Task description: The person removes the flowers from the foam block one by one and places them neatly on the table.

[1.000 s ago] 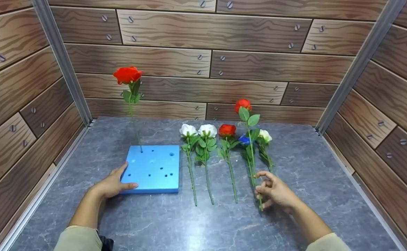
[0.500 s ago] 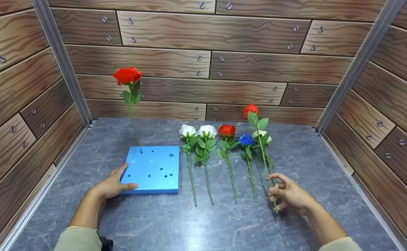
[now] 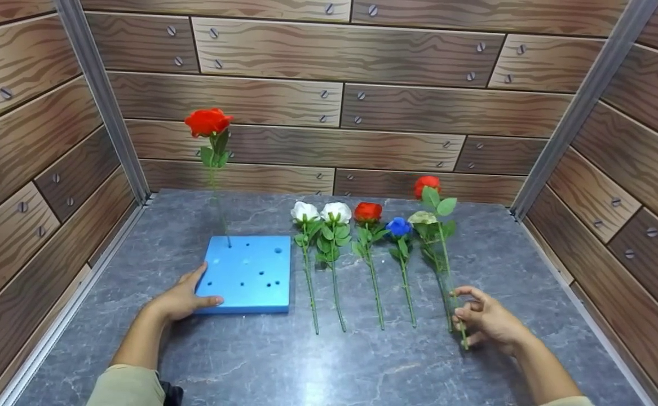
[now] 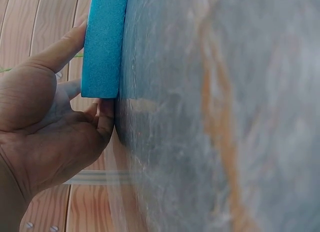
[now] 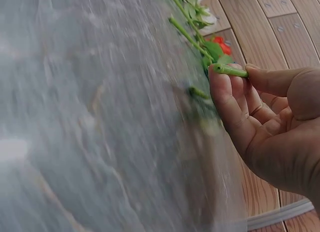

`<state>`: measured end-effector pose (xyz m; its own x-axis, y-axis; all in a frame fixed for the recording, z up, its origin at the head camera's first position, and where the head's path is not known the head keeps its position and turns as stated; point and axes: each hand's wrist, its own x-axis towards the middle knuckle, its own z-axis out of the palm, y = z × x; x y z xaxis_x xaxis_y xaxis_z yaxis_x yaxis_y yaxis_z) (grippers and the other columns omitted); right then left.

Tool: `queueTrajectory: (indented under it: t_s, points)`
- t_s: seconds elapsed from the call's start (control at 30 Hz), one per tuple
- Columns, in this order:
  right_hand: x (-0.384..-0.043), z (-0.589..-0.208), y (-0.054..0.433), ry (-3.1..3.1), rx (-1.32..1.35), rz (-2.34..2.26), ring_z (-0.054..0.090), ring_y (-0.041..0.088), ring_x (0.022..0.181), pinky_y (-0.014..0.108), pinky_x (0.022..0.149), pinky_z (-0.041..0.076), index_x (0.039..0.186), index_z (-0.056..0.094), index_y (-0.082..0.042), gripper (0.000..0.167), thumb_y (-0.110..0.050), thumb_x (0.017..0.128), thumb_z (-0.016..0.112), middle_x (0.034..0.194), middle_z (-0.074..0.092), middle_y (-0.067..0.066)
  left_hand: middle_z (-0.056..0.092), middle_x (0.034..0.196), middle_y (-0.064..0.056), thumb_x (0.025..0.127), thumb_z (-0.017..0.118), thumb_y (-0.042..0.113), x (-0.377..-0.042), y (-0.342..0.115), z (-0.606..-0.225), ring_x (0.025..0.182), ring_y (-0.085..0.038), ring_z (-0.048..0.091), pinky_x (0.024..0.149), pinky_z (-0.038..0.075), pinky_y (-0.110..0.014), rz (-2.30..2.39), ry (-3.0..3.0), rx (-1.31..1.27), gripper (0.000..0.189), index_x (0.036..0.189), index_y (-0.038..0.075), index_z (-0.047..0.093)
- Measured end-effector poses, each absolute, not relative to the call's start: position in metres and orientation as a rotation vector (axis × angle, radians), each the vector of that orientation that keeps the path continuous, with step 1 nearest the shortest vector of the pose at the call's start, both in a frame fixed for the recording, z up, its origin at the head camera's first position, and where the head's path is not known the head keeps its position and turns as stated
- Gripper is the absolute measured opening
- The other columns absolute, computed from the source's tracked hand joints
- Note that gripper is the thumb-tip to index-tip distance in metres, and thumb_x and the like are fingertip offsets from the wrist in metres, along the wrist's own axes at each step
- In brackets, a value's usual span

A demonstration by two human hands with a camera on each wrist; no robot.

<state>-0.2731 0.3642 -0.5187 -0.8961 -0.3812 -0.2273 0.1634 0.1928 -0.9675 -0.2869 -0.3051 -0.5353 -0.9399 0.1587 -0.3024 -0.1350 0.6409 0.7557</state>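
My left hand [image 3: 179, 299] grips the left side of a blue foam block [image 3: 252, 262], thumb on its top and fingers along the side. Several small holes dot the block. A red artificial rose [image 3: 208, 122] stands upright in its back left hole. On the right, my right hand [image 3: 491, 322] pinches the lower stem of another red rose [image 3: 428, 187] between thumb and fingers. The right wrist view shows the cut end of that stem [image 5: 231, 70]. Its bloom leans up and away, over a cream-white rose [image 3: 422, 218] lying on the table.
Between block and right hand lie two white roses [image 3: 305, 212], a red rose [image 3: 367, 212] and a blue rose [image 3: 399, 226], stems pointing towards me. Wood-patterned walls [image 3: 283, 51] enclose the grey marbled table [image 3: 317, 366] at the back and sides.
My right hand has moved right with the red rose, from over the blue rose to over the cream-white one. My left hand stays on the foam block.
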Motion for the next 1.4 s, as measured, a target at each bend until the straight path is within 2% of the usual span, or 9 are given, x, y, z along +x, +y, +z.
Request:
queueTrajectory:
  t_s: [0.13, 0.33, 0.77, 1.1, 1.17, 1.23, 1.4]
  points:
    - [-0.272, -0.516, 0.376, 2.038, -0.207, -1.756, 0.071, 0.012, 0.082, 0.033, 0.065, 0.065, 0.131, 0.057, -0.032, 0.032, -0.007, 0.111, 0.059, 0.093, 0.069, -0.002, -0.011, 0.176, -0.038, 0.096, 0.08, 0.052, -0.287, -0.306, -0.535, 0.161, -0.066, -0.007, 0.127, 0.009, -0.083, 1.202, 2.524, 0.016, 0.122, 0.176, 0.012, -0.002]
    - [-0.27, -0.512, 0.392, 2.043, -0.181, -1.764, 0.072, 0.012, 0.083, 0.033, 0.066, 0.065, 0.128, 0.057, -0.038, 0.033, -0.009, 0.111, 0.058, 0.093, 0.071, -0.004, -0.009, 0.176, -0.038, 0.097, 0.08, 0.052, -0.288, -0.305, -0.535, 0.161, -0.067, -0.005, 0.127, 0.011, -0.083, 1.194, 2.526, 0.017, 0.121, 0.176, 0.012, -0.003]
    - [-0.271, -0.512, 0.421, 2.067, -0.05, -1.71, 0.072, 0.013, 0.088, 0.035, 0.07, 0.066, 0.137, 0.054, -0.028, 0.029, -0.016, 0.111, 0.062, 0.098, 0.072, -0.003, -0.007, 0.176, -0.039, 0.097, 0.08, 0.05, -0.289, -0.305, -0.537, 0.161, -0.067, -0.004, 0.127, 0.012, -0.082, 1.199, 2.527, 0.013, 0.12, 0.175, 0.01, -0.002]
    - [-0.271, -0.526, 0.44, 2.01, -0.055, -1.685, 0.072, 0.013, 0.088, 0.035, 0.07, 0.067, 0.132, 0.059, -0.032, 0.028, -0.014, 0.111, 0.061, 0.099, 0.073, -0.001, -0.008, 0.176, -0.038, 0.096, 0.081, 0.051, -0.289, -0.305, -0.537, 0.161, -0.066, -0.005, 0.128, 0.01, -0.082, 1.216, 2.524, -0.003, 0.121, 0.176, 0.012, -0.003]
    - [-0.271, -0.527, 0.441, 2.021, -0.044, -1.67, 0.071, 0.013, 0.088, 0.035, 0.07, 0.067, 0.134, 0.06, -0.029, 0.028, -0.014, 0.111, 0.062, 0.1, 0.072, -0.001, -0.008, 0.176, -0.038, 0.096, 0.081, 0.051, -0.289, -0.305, -0.537, 0.161, -0.066, -0.005, 0.128, 0.01, -0.081, 1.212, 2.526, -0.002, 0.121, 0.176, 0.011, -0.002]
    - [-0.27, -0.527, 0.441, 2.06, -0.008, -1.638, 0.071, 0.014, 0.089, 0.036, 0.07, 0.067, 0.142, 0.057, -0.019, 0.033, -0.015, 0.11, 0.063, 0.103, 0.069, 0.001, -0.009, 0.176, -0.038, 0.097, 0.08, 0.051, -0.289, -0.305, -0.536, 0.161, -0.066, -0.005, 0.128, 0.01, -0.082, 1.205, 2.525, 0.005, 0.121, 0.175, 0.011, -0.003]
    - [-0.269, -0.525, 0.438, 2.197, 0.078, -1.526, 0.069, 0.016, 0.089, 0.034, 0.071, 0.066, 0.158, 0.035, 0.006, 0.062, -0.017, 0.109, 0.065, 0.104, 0.063, 0.004, -0.012, 0.175, -0.04, 0.098, 0.08, 0.05, -0.288, -0.304, -0.534, 0.16, -0.067, -0.007, 0.127, 0.011, -0.083, 1.197, 2.518, 0.026, 0.12, 0.175, 0.011, -0.004]
